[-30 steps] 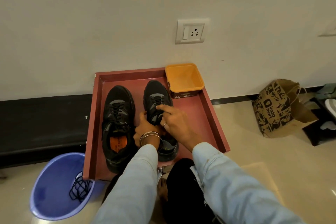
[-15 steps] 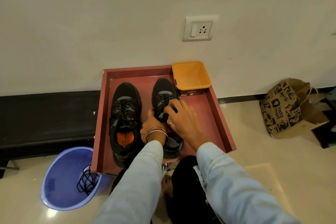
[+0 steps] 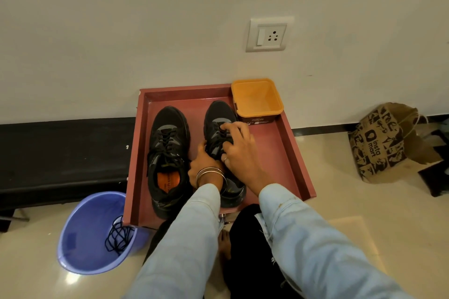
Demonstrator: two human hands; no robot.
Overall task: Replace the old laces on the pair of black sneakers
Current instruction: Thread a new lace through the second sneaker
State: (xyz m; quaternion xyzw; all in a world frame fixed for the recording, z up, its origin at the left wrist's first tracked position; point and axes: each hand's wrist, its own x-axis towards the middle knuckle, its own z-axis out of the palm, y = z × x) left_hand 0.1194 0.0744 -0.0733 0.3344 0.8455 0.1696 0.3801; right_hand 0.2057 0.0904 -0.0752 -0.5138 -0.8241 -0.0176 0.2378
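Presently I find both of my hands on the right-hand sneaker (image 3: 220, 119) of the black pair, which stands toe toward the wall in the red tray (image 3: 279, 153) on the floor. My left hand (image 3: 202, 165), bangles at the wrist, grips that shoe from its inner side about the middle, the thumb lying up along the upper. My right hand (image 3: 239, 150) comes over the top with fingers bent down onto the lace area; the fingertips (image 3: 224, 126) sit at the upper eyelets and appear to pinch lace there, though the lace itself is too dark against the shoe for me to trace. The heel of this sneaker is partly hidden beneath my left wrist and sleeve.

The left-hand sneaker (image 3: 168, 150) stands just beside it, parallel, apart from both hands. It is laced in black, with loose ends hanging at the collar and an orange insole showing inside.

An orange tub (image 3: 257, 102) sits in the far right corner of the tray, close to the toe of the held sneaker; I cannot tell whether the two touch. The tray's far edge meets the wall.

To the left of the tray, on the floor, stands a blue bucket (image 3: 82, 238) holding a tangle of black laces (image 3: 119, 235) against its right wall. A brown printed paper bag (image 3: 381, 145) stands well apart to the right. A white wall socket (image 3: 267, 34) is mounted above the tray.
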